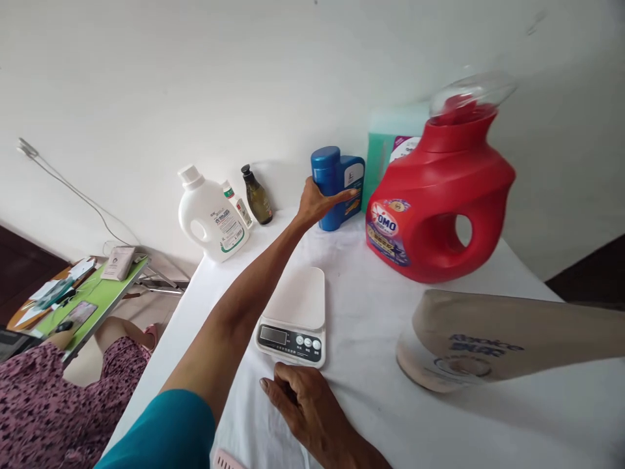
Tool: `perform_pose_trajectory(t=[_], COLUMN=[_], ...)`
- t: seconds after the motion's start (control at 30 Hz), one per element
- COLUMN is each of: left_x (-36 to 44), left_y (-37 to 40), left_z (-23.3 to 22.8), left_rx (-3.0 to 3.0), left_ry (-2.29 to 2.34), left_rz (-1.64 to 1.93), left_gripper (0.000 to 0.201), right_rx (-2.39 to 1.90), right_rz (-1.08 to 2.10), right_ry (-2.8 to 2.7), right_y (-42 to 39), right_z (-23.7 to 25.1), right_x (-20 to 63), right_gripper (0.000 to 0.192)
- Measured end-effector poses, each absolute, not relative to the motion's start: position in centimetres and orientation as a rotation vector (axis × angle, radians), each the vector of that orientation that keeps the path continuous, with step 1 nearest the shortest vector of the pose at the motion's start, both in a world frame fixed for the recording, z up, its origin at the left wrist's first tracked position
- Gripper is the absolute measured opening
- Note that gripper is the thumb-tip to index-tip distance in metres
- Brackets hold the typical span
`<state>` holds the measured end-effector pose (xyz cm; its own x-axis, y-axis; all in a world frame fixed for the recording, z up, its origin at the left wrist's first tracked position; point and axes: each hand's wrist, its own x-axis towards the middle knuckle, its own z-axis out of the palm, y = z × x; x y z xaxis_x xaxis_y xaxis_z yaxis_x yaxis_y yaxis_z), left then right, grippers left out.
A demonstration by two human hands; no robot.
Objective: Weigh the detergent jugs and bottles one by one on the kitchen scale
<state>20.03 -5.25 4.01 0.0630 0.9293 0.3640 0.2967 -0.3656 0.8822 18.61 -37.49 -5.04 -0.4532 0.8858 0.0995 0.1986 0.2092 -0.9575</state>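
My left hand reaches forward across the table and grips a blue bottle with a round blue cap, near the wall. Its thumb lies across the front of the bottle, and the other fingers are partly hidden. In front of me sits a white kitchen scale with a small display and several buttons; its top plate carries nothing. My right hand rests on the white cloth just at the near edge of the scale, fingers curled in, with nothing seen in them.
A large red OMO detergent jug and a beige Rejoice bottle stand on the right. A white detergent jug, a small white bottle and a dark pump bottle stand back left. A person sits by a green table.
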Motion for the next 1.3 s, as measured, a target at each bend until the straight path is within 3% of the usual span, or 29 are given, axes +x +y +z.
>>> perform_pose_trajectory(t=[0.17,0.43,0.63,0.83,1.03,1.3], left_x=[21.1,18.3,11.9,7.6,6.0,4.8], left_y=[-4.0,-7.0,-11.2,-19.1,-24.4,-25.6], left_z=[3.4,4.5,9.9,14.9,11.8,8.8], left_rx=[1.647,1.482,1.658,1.79,1.64,1.529], left_ry=[1.268,1.3,1.142,1.029,0.977,1.007], left_rz=[1.271,1.478,1.591,1.428,1.269,1.236], left_gripper=[0.056,0.048,0.044,0.051,0.048,0.047], right_rx=[-1.0,-1.003,-0.999,-0.963,-0.953,-0.959], right_rz=[1.252,1.205,1.203,1.215,1.207,1.207], right_ry=[-1.794,-1.797,-1.779,-1.781,-1.756,-1.738], right_y=[-37.6,-37.5,-37.4,-37.2,-37.1,-37.0], right_z=[-4.7,-4.8,-4.7,-4.8,-4.8,-4.8], right_x=[18.8,18.7,18.6,18.4,18.3,18.3], right_gripper=[0.044,0.042,0.044,0.046,0.046,0.045])
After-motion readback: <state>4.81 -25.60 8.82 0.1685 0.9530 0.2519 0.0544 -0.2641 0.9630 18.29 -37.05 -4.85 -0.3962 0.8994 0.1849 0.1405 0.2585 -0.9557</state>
